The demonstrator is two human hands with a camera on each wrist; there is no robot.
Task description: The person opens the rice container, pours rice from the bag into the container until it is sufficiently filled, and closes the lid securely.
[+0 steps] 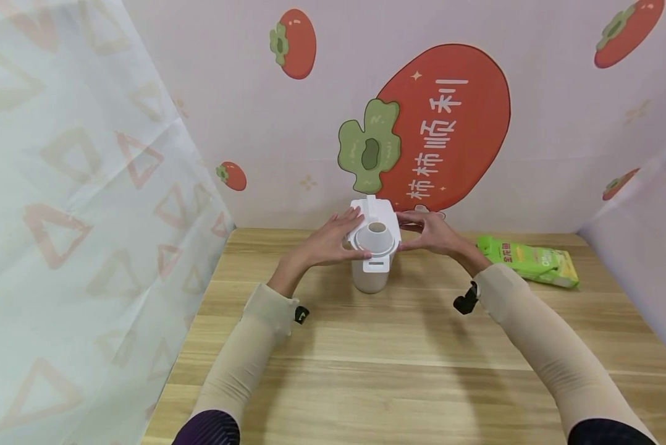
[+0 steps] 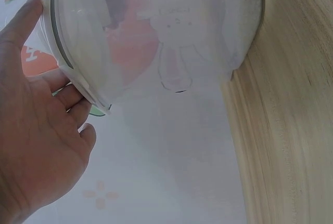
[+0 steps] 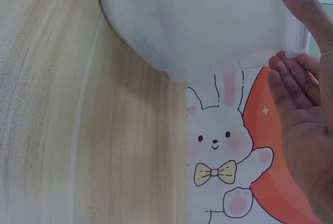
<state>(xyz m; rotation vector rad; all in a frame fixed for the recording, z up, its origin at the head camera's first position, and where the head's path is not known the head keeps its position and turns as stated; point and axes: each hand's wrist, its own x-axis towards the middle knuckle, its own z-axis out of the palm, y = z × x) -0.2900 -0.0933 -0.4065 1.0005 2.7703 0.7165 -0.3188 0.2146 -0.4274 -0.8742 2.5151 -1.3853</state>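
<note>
A translucent storage canister (image 1: pixel 370 281) stands upright on the table, pale contents showing low inside it in the left wrist view. Its white lid (image 1: pixel 387 216) carries a round cup-like cap (image 1: pixel 375 238) and has a tab at the front. My left hand (image 1: pixel 330 241) holds the lid's left edge, thumb at the front and fingers spread towards the back. On the opposite side my right hand (image 1: pixel 434 233) grips the lid's right edge between thumb and fingers. Close up, the right thumb (image 3: pixel 299 5) presses against the lid rim, with the fingertips lower along it.
A green and yellow food packet (image 1: pixel 527 261) lies flat on the wooden table (image 1: pixel 366 383) to the right of my right hand. Behind the canister rises a pale backdrop (image 1: pixel 311 136) printed with persimmons and a rabbit. A white patterned sheet (image 1: pixel 88 247) bounds the left side.
</note>
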